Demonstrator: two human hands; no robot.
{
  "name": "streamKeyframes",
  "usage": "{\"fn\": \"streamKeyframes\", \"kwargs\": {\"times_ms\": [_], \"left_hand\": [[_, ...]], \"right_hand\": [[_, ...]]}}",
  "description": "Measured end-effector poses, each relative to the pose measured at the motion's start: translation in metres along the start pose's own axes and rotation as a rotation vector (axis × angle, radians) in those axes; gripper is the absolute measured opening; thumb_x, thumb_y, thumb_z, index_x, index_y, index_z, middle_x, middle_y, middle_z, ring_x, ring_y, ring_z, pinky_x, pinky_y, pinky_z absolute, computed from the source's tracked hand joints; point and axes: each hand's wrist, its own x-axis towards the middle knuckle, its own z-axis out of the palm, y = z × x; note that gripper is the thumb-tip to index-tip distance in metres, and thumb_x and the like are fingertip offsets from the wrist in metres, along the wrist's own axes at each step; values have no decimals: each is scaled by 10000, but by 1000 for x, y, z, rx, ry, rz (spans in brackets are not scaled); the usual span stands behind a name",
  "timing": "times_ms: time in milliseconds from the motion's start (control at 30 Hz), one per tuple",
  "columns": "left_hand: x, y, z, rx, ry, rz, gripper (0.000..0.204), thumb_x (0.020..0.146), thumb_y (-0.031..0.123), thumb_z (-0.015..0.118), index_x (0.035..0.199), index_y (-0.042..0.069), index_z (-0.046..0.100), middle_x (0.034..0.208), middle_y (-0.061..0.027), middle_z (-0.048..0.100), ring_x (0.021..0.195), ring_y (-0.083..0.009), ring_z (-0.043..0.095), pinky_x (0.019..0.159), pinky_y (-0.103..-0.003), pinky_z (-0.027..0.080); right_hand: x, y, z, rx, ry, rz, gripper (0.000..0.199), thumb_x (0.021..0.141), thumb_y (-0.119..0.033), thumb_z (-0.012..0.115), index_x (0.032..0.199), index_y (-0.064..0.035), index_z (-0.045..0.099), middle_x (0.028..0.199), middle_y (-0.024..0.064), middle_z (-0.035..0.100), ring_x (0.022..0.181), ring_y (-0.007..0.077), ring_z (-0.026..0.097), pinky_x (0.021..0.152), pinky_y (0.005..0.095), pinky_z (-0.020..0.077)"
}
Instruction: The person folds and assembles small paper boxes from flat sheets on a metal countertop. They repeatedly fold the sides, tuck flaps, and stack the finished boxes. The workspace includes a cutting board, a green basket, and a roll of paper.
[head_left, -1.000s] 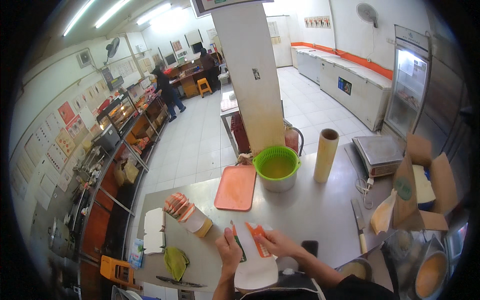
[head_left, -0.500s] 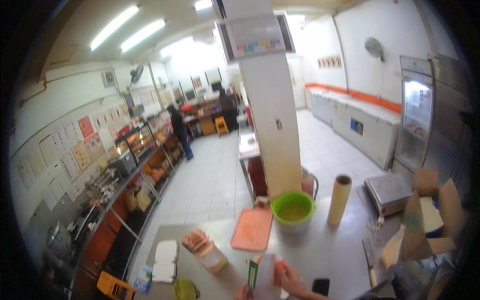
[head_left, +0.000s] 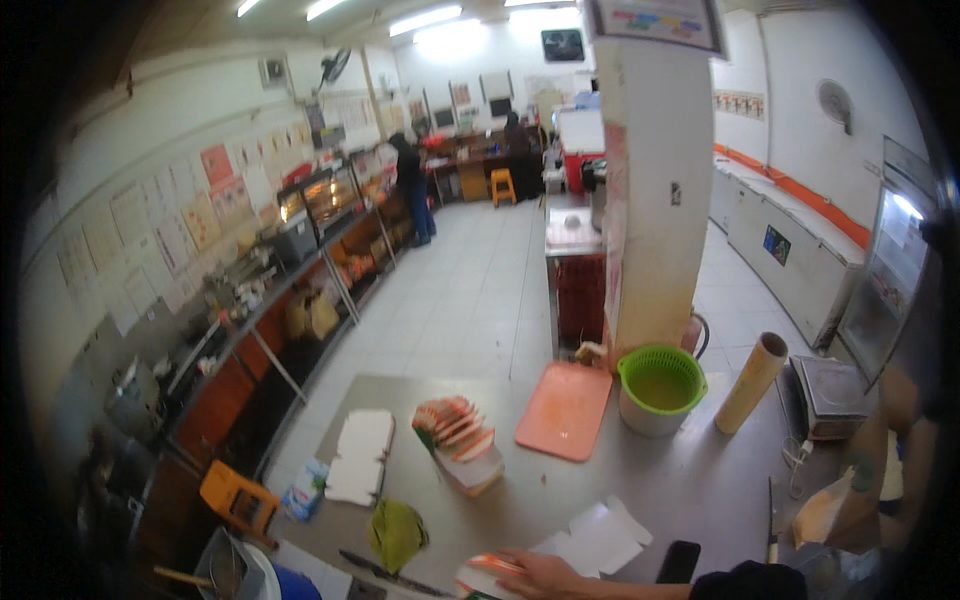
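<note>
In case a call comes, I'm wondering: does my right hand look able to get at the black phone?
Probably yes: the black phone lies uncovered on the metal table. The right hand is on an orange-and-white carton, though, and would likely have to leave it first.

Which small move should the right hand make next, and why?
Perhaps the right hand should release the orange-and-white printed cardboard piece: its fingers are over it, while the notched white cardboard sheet lies beside the hand, seemingly free and within reach.
</note>
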Motion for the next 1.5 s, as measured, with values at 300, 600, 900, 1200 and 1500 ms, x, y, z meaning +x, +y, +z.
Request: {"fn": "streamKeyframes", "kwargs": {"times_ms": [300, 600, 900, 1200, 1500], "left_hand": [[27, -80, -60, -1140, -250, -714, 240, 1027, 171, 712, 1160, -28, 729, 1008, -73, 737, 918, -169, 680, 783, -339, 567], [281, -6, -125, -1656, -373, -68, 415, 1024, 231, 629, 1310, -68, 607, 1050, -285, 707, 1008, -419, 709, 859, -500, 558], [488, 41, -172, -216, -80, 914, 961, 710, 530, 905, 1480, 76, 550, 1485, -199, 544, 1402, -414, 469, 1156, -556, 345], [505, 20, -114, -525, -223, 873, 954, 699, 518, 931, 1478, 102, 573, 1445, -175, 594, 1417, -411, 492, 1221, -603, 313], [537, -5, -60, -884, -75, 476, 494, 876, 85, 762, 1357, 59, 656, 1195, -224, 715, 1112, -419, 695, 945, -431, 566]], "right_hand": [[62, -28, 40, -206, 216, -84, 735, 883, -406, 740, 1496, -97, 478, 1398, 252, 587, 1266, 419, 574, 1048, 500, 454], [92, -59, 18, -602, 543, 12, 1061, 782, -412, 823, 1610, -18, 290, 1536, 325, 448, 1411, 462, 450, 1161, 557, 365], [71, -40, 5, -284, 1013, 64, 1176, 681, -277, 873, 1611, 40, 226, 1559, 313, 349, 1425, 437, 381, 1202, 527, 314], [102, 20, 32, 28, 1128, 368, 827, 781, -207, 814, 1434, 72, 389, 1093, 168, 609, 960, 298, 638, 826, 452, 549], [207, 56, -19, 119, 931, -244, 885, 823, -211, 903, 1511, -10, 384, 1429, 143, 513, 1310, 277, 538, 1122, 449, 437]]}}
